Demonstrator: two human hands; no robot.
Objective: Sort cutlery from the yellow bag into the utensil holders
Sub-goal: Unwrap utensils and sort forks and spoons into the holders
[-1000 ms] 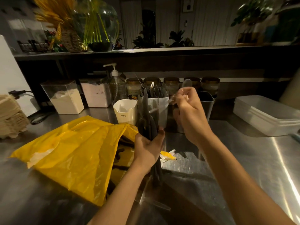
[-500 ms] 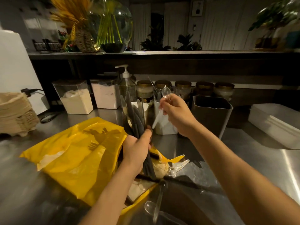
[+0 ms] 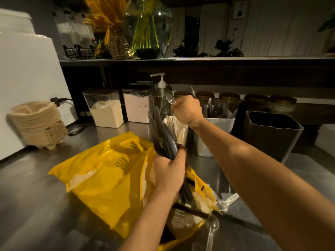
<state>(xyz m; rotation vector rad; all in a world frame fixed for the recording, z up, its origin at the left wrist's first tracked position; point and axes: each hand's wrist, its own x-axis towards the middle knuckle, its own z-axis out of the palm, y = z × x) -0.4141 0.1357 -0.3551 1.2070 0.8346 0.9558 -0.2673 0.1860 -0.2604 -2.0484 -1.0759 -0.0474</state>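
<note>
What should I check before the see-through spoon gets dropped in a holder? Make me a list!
1. Right hand pinches the clear spoon: ok.
2. Left hand grips the dark knives: ok.
3. Clear spoon right above the cream cup: cannot tell; it looks lined up, but depth is unclear.
4. Room inside the cream cup: cannot tell; the dark knives hide part of its opening.
5. No cutlery left lying out: not ok; a loose spoon lies on the counter by the yellow bag.
</note>
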